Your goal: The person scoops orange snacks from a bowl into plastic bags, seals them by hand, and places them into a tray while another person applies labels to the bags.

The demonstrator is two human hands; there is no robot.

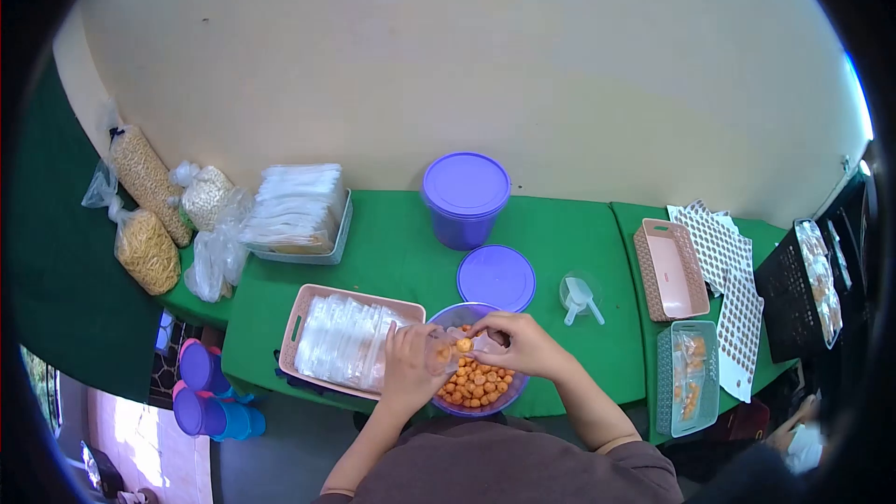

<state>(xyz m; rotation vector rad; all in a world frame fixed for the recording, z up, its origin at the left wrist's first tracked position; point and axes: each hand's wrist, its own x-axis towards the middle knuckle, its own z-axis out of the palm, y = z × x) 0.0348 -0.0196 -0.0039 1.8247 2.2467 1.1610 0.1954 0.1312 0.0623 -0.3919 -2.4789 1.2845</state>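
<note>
My left hand (407,366) is closed around a clear plastic bag (439,353), with orange snack balls showing at its mouth. My right hand (525,347) is closed on a translucent plastic scoop (485,343), mostly hidden by the fingers. Between the hands, a few orange balls show at the scoop's edge. Both hands are over a purple tub (519,396) holding many round orange snacks (474,386). Left of the tub, a pink basket (304,302) holds stacked clear empty bags (347,338), close to my left hand.
A lidded purple tub (465,201) and a loose purple lid (497,278) stand behind. Clear scoops (581,299) lie to the right. Beyond are a pink basket (674,271), a grey-green basket (689,420) with filled bags, and a black crate (784,313). Snack sacks (147,247) stand left.
</note>
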